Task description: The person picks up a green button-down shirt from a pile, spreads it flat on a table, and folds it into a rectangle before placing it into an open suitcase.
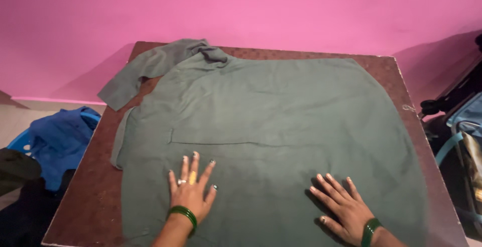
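Pressing flat with fingers spread wide, the left hand [190, 192] and right hand [343, 208] rest on the lower frame of a dark green cloth garment [271, 126] spread across a brown speckled table [90, 196]; body looks smoothed, upper-left sleeve [145, 71] unfolded, no fold made.

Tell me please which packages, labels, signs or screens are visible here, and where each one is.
None show. Only a grey-green garment lies on the brown table, both hands flat on it, a blue cloth at the left and bags at the right.
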